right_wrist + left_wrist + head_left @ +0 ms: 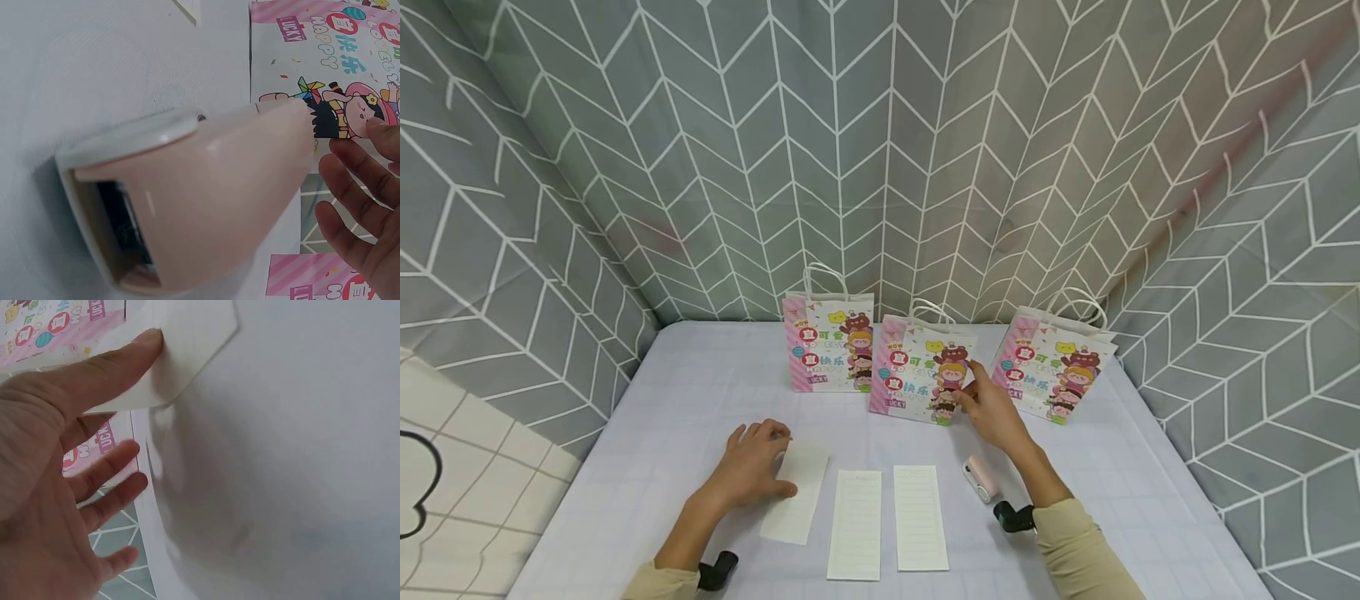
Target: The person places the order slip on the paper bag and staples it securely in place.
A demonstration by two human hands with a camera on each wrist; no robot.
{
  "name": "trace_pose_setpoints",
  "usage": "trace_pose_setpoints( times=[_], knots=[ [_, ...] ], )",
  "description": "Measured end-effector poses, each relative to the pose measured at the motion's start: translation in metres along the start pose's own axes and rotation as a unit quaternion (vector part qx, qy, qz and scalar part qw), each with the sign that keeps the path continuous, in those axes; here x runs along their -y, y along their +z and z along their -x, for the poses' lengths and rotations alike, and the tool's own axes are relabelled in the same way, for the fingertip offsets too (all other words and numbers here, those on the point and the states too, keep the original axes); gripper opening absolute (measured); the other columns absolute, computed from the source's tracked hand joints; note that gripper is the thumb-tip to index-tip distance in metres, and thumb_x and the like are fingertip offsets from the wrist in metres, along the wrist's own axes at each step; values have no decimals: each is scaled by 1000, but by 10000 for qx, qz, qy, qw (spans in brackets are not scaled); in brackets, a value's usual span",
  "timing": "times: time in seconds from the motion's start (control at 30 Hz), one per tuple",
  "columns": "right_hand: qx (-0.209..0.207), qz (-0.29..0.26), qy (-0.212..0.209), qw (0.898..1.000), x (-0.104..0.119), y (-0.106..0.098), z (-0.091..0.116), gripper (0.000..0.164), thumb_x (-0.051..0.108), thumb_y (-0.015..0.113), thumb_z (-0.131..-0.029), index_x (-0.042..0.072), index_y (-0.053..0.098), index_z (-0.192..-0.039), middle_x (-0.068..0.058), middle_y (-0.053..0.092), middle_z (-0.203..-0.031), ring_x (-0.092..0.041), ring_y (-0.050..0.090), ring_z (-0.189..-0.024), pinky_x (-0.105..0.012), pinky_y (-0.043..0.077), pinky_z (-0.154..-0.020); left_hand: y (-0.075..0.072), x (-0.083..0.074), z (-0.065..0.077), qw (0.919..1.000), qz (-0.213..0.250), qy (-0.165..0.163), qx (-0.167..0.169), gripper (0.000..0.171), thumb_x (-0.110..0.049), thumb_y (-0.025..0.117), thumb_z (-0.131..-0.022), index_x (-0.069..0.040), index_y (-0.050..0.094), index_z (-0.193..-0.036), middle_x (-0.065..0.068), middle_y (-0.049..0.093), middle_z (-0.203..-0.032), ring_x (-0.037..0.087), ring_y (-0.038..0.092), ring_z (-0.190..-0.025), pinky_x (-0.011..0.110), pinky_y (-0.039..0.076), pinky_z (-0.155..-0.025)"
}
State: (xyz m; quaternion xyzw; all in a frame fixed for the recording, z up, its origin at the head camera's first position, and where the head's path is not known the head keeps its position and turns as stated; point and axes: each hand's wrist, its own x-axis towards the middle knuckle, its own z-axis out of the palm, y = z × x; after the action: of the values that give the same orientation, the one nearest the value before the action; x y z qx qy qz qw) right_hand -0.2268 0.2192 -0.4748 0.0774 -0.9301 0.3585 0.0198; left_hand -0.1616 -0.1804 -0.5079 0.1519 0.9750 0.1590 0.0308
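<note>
Three paper gift bags with cartoon figures stand at the back. My right hand (992, 408) grips the lower right side of the middle gift bag (917, 367), the thumb on its printed front. Below it, a pink-and-white handheld device (212, 200) with a dark slot lies on the table. My left hand (748, 467) pinches the leftmost white notepad (801, 500) at its left edge. In the left wrist view the thumb (119, 369) lies on the notepad's face, the forefinger is partly hidden behind it, and the other fingers are spread.
Two lined notepads, one in the middle (854, 525) and one to its right (921, 518), lie flat at the front. The left gift bag (831, 350) and right gift bag (1048, 367) flank the middle one. A patterned curtain (880, 167) hangs behind the white-covered table (700, 375).
</note>
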Motion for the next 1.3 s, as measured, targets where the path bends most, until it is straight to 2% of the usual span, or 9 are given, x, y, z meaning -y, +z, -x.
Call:
trace_pose_setpoints(
  times=[0.07, 0.2, 0.33, 0.47, 0.53, 0.63, 0.87, 1.1, 1.3],
  knots=[
    [-5, 17, -58, 10000, 1, 0, 0, 65, 22, 61, -101, 1, 29, -154, -8, 70, -93, -15, 63, -76, -34, 49, -68, 0, -1, 0, 9999, 25, 110, -59, 53, -37, 93, -68, -10, 73, -108, 6, 60, -123, 34, 52, -121, 69, 27, -107],
    [0, 8, -135, 9999, 3, -1, 1, 64, 21, 61, -101, 0, 30, -153, -8, 71, -92, -15, 64, -75, -35, 50, -69, 0, -5, -1, 9999, 73, 114, -69, 33, -35, 86, -78, -16, 70, -98, 0, 62, -114, 25, 58, -110, 66, 33, -102],
    [35, -24, -111, 9999, 3, -1, 2, 64, 21, 62, -101, 0, 31, -153, -8, 70, -92, -16, 63, -76, -34, 49, -67, -3, -9, -3, 9996, 229, 89, -163, 22, -33, 82, -84, -18, 70, -96, -5, 65, -100, 16, 60, -95, 60, 40, -95],
    [97, -56, -100, 9999, 3, -1, 2, 65, 21, 62, -100, 0, 30, -153, -8, 70, -93, -16, 63, -76, -33, 49, -66, -8, -13, -5, 9970, 561, 250, -473, 14, -30, 79, -88, -19, 73, -95, -11, 65, -87, 8, 60, -80, 42, 48, -80],
    [127, -77, -94, 9998, 3, -1, 2, 66, 22, 62, -101, 0, 30, -153, -9, 70, -94, -16, 63, -76, -33, 49, -66, -11, -16, -7, 9943, 787, 336, -638, 10, -29, 77, -89, -20, 74, -93, -14, 64, -84, 4, 58, -75, 32, 48, -71],
    [159, -79, -92, 9998, 4, -2, 2, 66, 22, 62, -101, 0, 30, -153, -10, 69, -94, -16, 62, -75, -33, 49, -66, -15, -21, -9, 9893, 1105, 420, -850, 7, -29, 76, -91, -22, 75, -92, -17, 62, -81, 2, 54, -72, 25, 44, -64],
    [259, -57, -157, 9995, 4, -2, 3, 66, 24, 63, -100, 2, 30, -154, -10, 70, -96, -16, 63, -76, -33, 49, -67, -26, -37, -11, 9813, 1541, 264, -1121, 9, -27, 73, -93, -19, 73, -98, -14, 65, -80, 7, 52, -70, 29, 43, -65],
    [276, -117, -233, 9993, 1, -2, 5, 65, 20, 63, -100, 3, 30, -154, -9, 70, -95, -15, 65, -76, -33, 50, -66, -29, -44, -11, 9775, 1594, 243, -1357, 7, -24, 73, -94, -19, 73, -99, -14, 65, -79, 8, 49, -66, 31, 41, -66],
    [285, -80, -338, 9990, 2, -3, 7, 62, 16, 63, -100, 3, 32, -152, -11, 71, -95, -17, 67, -76, -33, 51, -66, -30, -48, -12, 9753, 1585, 349, -1500, 6, -25, 73, -94, -20, 72, -94, -15, 65, -77, 7, 48, -65, 30, 41, -65]
  ],
)
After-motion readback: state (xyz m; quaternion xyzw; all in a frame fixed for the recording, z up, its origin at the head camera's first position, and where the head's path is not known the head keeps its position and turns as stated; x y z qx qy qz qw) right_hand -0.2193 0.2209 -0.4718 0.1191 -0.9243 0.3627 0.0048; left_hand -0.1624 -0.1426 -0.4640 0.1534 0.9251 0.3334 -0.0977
